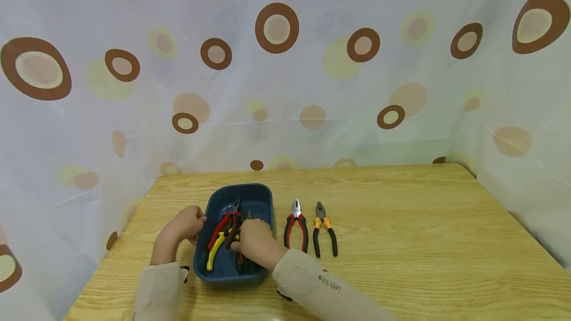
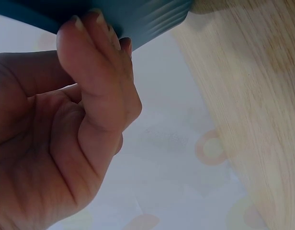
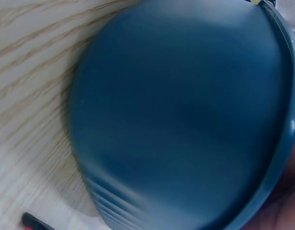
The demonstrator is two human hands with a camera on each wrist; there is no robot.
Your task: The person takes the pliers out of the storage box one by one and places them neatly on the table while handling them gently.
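Note:
A dark blue plastic bin (image 1: 214, 275) holds several pliers, among them a red-handled pair (image 1: 219, 231) and a yellow-handled one (image 1: 216, 251). At the bin's left rim my left hand (image 1: 189, 223) has its fingers curled. The left wrist view shows those fingertips against the bin's outer wall (image 2: 154, 21), holding it at the edge. My right hand (image 1: 257, 242) reaches down inside the bin, over the pliers and beside the red pair's handles. Its fingertips are mostly hidden, and the bin's wall (image 3: 176, 115) fills the right wrist view.
Right of the bin, two pliers lie side by side on the wooden table (image 1: 401, 227): one with red and black handles (image 1: 304, 227), one with orange and black handles (image 1: 330, 232). A patterned curtain (image 1: 303, 88) hangs behind the table.

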